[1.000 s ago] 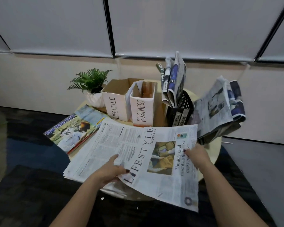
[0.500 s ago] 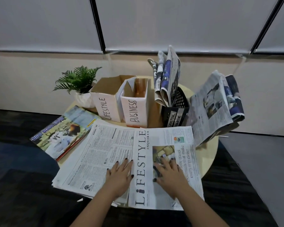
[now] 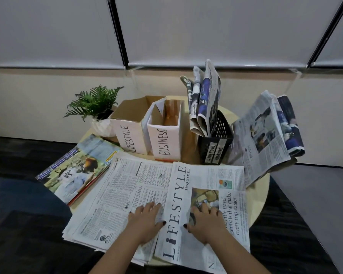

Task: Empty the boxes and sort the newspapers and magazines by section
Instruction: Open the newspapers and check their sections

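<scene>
Head view: left hand (image 3: 147, 220) and right hand (image 3: 203, 221) lie flat, fingers spread, gripping nothing, pressing the Lifestyle newspaper (image 3: 204, 196) on the round table (image 3: 259, 196), near the LIFESTYLE box (image 3: 130, 133) and BUSINESS box (image 3: 164, 141).

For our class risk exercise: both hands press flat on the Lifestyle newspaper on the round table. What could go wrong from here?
1. The Lifestyle newspaper overhangs the table's near edge and may slide off when the left hand and right hand lift.
2. The magazines jut past the left rim and could tip.
</scene>
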Tool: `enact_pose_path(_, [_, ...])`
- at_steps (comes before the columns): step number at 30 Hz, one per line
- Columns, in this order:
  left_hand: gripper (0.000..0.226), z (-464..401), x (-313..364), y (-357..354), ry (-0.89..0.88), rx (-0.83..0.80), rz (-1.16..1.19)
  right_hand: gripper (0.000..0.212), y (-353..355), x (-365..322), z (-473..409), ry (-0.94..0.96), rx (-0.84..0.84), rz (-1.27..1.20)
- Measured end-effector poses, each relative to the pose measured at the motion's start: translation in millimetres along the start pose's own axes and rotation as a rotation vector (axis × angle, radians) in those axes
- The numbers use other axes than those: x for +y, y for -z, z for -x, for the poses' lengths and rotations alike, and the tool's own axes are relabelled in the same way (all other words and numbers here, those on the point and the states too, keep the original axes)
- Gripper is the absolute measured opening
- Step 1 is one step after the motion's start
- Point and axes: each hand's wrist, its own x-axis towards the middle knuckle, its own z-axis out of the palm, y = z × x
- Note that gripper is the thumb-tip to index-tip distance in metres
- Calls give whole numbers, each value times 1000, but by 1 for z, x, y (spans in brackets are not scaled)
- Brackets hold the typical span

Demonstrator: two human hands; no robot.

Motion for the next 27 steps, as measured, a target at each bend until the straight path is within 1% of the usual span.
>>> enact_pose_path(1, [68,-3,4,11,-8,46,22,68,17,-1,-1,-2,16,-32])
enact_pose_path(2, [67,-9,10,26,-33,123,46,62,39,0,-4,-1,84,-69])
enact_pose_path(3, [66,-13,16,41,-64,216,70,55,59,1,-7,4,197,-110])
enact_pose_path(6, [60,-31,38,94,-201,508,191,39,119,11,-19,-14,696,-205])
enact_pose_path(7, [58,-37,47,113,-261,584,223,39,135,14,-23,-36,846,-220])
enact_pose_path(8, [57,-43,55,132,-319,644,233,42,149,17,-27,-68,940,-232])
enact_pose_path(9, [57,-48,64,148,-363,695,240,49,159,20,-31,-101,966,-238])
enact_pose_path(10, [57,-55,74,166,-410,735,243,57,167,24,-37,-141,929,-252])
enact_pose_path(13, [63,-72,100,207,-547,806,191,75,168,34,-53,-229,612,-246])
enact_pose_path(14, [67,-79,109,219,-584,801,139,78,164,36,-58,-246,545,-227])
enact_pose_path(16, [74,-92,125,236,-642,752,-33,82,153,37,-65,-249,528,-206])
enact_pose_path(18, [74,-106,141,248,-681,704,-240,85,148,38,-69,-256,541,-204])
enact_pose_path(20, [67,-116,154,256,-679,681,-416,87,146,37,-70,-266,536,-189])
enact_pose_path(24, [40,-125,175,269,-629,687,-693,91,144,41,-73,-269,528,-216])
enact_pose_path(25, [36,-127,176,271,-611,677,-731,92,143,41,-73,-259,524,-230])
enact_pose_path(27, [35,-127,175,275,-579,672,-747,99,144,43,-73,-225,507,-253])
